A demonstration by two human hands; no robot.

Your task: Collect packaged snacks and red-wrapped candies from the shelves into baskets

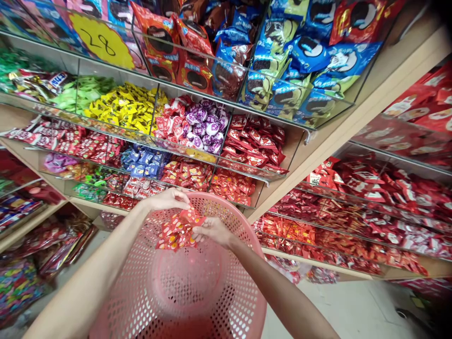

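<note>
Pinches red packets (175, 230) with left hand (172, 199) and right hand (214, 231), over pink basket (189, 278); looks light, crinkly, likely slippery, best gripped by edges!

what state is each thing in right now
Red packets, bunched up over the pink basket
Right hand, closed on the red packets
Left hand, fingertips at their upper edge, grip unclear
Pink basket, open at the top
Yellow candy, heaped
Purple candy, heaped
Yellow sign, facing out, marked 28
</note>
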